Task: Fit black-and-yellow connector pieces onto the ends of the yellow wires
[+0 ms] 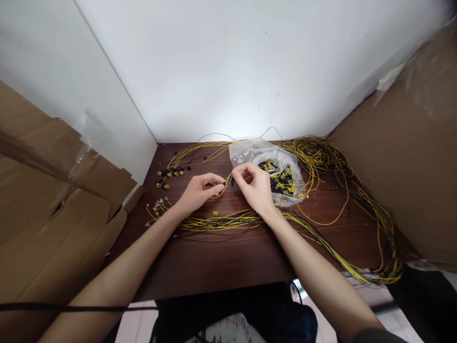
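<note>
My left hand (199, 193) is pinched, with a small black piece (224, 184) at its fingertips and a thin yellow wire running by it. Close to its right, my right hand (257, 188) has thumb and index finger together on a yellow wire (228, 179); a small dark part (233, 181) shows just below those fingertips. Beside the right hand lies a clear plastic bag (244, 148), opened, holding many black and yellow connectors (283, 181). Below both hands a bundle of yellow and black wires (228, 221) crosses the table.
Wires ending in black and yellow connectors (171, 172) lie at the back left. White-tipped wire ends (160, 206) sit near my left forearm. A tangled wire coil (314, 151) fills the back right of the brown table (221, 262). Cardboard (53, 200) stands on the left, more cardboard (403, 143) on the right.
</note>
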The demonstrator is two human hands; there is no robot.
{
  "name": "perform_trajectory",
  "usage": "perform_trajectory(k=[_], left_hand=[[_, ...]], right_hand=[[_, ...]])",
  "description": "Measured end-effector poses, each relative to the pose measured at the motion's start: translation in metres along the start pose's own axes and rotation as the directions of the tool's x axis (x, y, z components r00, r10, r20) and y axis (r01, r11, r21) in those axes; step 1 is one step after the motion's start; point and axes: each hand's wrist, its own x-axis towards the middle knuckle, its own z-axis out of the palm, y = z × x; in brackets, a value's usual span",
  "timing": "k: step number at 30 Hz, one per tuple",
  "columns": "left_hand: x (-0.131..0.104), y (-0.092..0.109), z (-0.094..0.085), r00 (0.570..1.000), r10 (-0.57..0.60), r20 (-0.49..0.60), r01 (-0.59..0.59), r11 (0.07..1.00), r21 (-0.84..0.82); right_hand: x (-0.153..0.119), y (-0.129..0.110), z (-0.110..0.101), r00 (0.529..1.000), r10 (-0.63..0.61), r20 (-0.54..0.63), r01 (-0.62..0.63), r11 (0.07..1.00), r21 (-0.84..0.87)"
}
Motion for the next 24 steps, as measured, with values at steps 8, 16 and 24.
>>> perform_trajectory(k=[8,16,24], left_hand=[[-0.0005,0.0005,0.0002,1.0,0.003,-0.004,-0.003,1.0,-0.009],[-0.0016,0.005,0.0015,1.0,-0.007,0.006,0.007,1.0,-0.026],[-0.0011,0.0037,0.0012,1.0,0.011,0.005,-0.011,1.0,-0.014]], right_hand=[[0.0005,0.0008,0.0002,1.0,0.009,0.024,-0.01,1.0,0.018],[-0.0003,0.001,0.002,0.996,-0.008,0.084,0.004,0.999,0.046],[-0.0017,0.0021,0.0041,0.989,-0.028,0.144,0.022,0.999,0.041]])
